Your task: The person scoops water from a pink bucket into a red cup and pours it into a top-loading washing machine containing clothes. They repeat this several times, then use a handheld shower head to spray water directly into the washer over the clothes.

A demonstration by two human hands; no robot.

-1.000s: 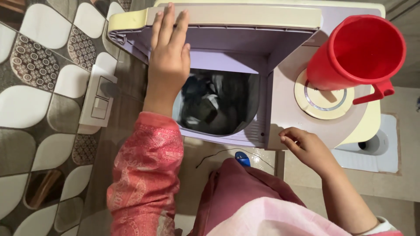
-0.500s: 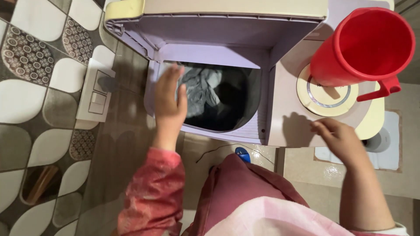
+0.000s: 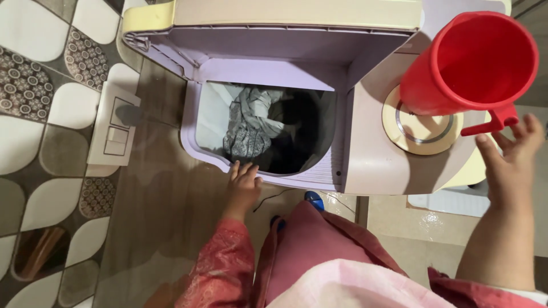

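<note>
A lilac and cream washing machine stands below me with its lid raised at the back. Grey and dark clothes lie in the open tub. My left hand rests on the tub's front rim, fingers loosely apart, holding nothing. A red plastic jug stands on the round cream cap at the machine's right. My right hand hovers with spread fingers just below the jug's handle, not touching it.
A white switch plate is fixed on the patterned tiled wall at left. A thin dark cord and a blue object lie in front of the machine. A white floor fitting shows at the right.
My left hand has come off the lid, passed over the tub and dropped to its front rim. My right hand has left the machine's front corner and risen toward the jug's handle.
</note>
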